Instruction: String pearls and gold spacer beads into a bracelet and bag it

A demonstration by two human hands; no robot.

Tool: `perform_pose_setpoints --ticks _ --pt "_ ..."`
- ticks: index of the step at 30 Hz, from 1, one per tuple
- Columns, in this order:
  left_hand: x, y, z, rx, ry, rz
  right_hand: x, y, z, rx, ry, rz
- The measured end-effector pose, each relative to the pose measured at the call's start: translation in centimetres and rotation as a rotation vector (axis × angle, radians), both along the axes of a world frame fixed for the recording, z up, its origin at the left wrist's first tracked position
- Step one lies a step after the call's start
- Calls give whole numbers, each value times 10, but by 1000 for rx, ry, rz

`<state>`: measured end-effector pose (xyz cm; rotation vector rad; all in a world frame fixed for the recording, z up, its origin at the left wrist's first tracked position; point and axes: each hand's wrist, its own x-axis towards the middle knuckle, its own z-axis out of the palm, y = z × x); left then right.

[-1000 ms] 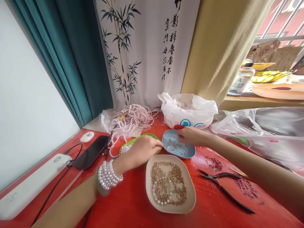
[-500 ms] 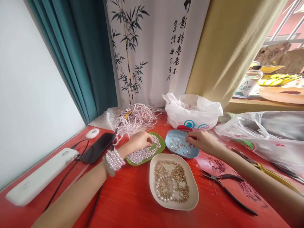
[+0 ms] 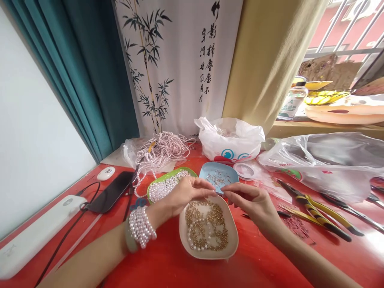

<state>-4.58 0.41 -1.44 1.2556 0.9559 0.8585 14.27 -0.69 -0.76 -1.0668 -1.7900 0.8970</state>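
A red worktop [image 3: 144,266] is covered around a beige tray [image 3: 233,236], to which all else can be placed. Above the tray's far left rim the left hand [image 3: 187,192] is held, thumb and fingers pinched close; by the far right rim the right hand [image 3: 255,200] is posed likewise. Whether anything is gripped in either cannot be told. Left of and beyond the beige tray, a green tray [image 3: 192,172] is filled with pearl beads [image 3: 166,188]; just beyond it, metal pins [image 3: 219,178] are held in a blue tray [image 3: 210,166]. Inside it, gold beads [image 3: 222,220] are spread. Should a tiny piece be pinched, it could be lost among them through a loosened grip; pearl beads could be spilled if the green tray were knocked by the left wrist.
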Motion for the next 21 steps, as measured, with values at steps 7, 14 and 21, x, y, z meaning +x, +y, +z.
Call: perform_pose_setpoints --ticks 7,14,21 --pt "11 -12 -1 -165 -286 30 -8 -16 1 319 7 -54" --pt "12 -12 -1 -170 -291 34 -6 -18 1 446 -44 -80" --pt "13 -14 0 -175 -306 29 -7 -17 -1 439 -60 -86"
